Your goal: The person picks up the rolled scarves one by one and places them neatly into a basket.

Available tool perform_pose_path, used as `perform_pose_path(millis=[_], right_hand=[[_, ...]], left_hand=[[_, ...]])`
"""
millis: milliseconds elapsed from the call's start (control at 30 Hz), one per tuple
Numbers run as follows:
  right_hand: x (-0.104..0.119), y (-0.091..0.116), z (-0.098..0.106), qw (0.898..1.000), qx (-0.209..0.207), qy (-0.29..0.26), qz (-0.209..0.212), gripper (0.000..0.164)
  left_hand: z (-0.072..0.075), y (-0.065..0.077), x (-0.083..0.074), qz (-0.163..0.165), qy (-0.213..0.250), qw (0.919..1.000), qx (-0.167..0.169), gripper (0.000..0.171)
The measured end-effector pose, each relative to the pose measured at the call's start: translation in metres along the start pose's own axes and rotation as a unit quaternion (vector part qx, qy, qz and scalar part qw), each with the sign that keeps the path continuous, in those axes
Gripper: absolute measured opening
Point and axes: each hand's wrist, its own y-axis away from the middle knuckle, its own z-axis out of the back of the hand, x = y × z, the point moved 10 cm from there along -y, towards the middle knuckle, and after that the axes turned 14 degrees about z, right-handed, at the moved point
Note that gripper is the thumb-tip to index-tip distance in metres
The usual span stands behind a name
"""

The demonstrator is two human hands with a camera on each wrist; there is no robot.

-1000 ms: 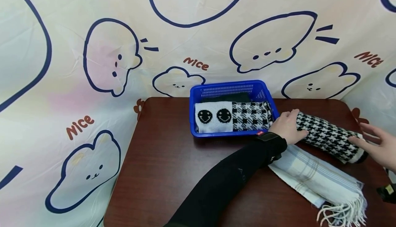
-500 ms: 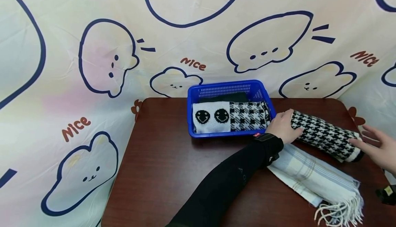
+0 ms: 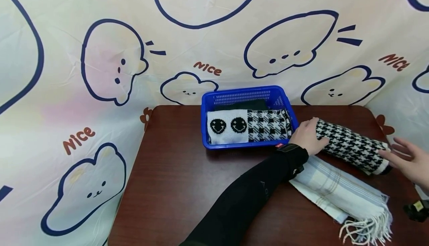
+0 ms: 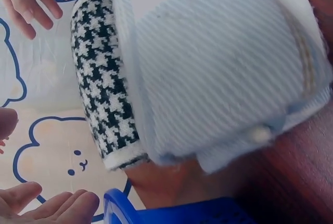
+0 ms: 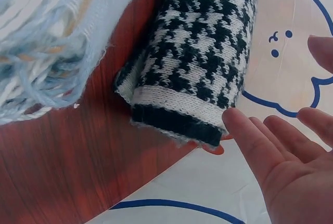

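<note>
A folded black-and-white houndstooth scarf (image 3: 352,145) lies slantwise on the right of the table. At its left end is my left hand (image 3: 307,137), fingers extended in the left wrist view and curled round nothing. My right hand (image 3: 407,158) stands at the scarf's other end, with straight, spread fingers and one fingertip right at the edge in the right wrist view (image 5: 291,167). Just in front lies a pale blue and cream plaid scarf (image 3: 345,190), folded, its white fringe toward the front right.
Left of the hands, a blue plastic basket (image 3: 248,146) stands near the table's back edge. Inside are a folded knit with smiley faces and black-and-white checks (image 3: 268,126) and a dark green cloth (image 3: 251,105). A patterned fabric backdrop (image 3: 207,44) rises behind the wooden table (image 3: 174,186).
The head view has shifted slightly, so everything sits a little farther left in it. Both hands and the scarves keep nearly the same places relative to each other.
</note>
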Motion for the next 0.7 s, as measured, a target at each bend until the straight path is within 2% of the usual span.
perform_pose_path(millis=[233,533,700], right_hand=[[-0.004,0.001,0.003,1.000,0.004,-0.003,-0.013,0.085],[-0.018,0.002,0.006,1.000,0.006,-0.012,-0.018,0.085],[-0.029,0.000,0.007,0.998,-0.008,-0.045,-0.040,0.086]], left_hand=[[-0.016,-0.010,-0.002,0.020,0.004,0.9995,0.023,0.070],[-0.025,-0.012,0.000,0.041,0.078,0.9955,0.033,0.069],[-0.026,-0.011,-0.001,0.057,0.106,0.9920,0.038,0.067]])
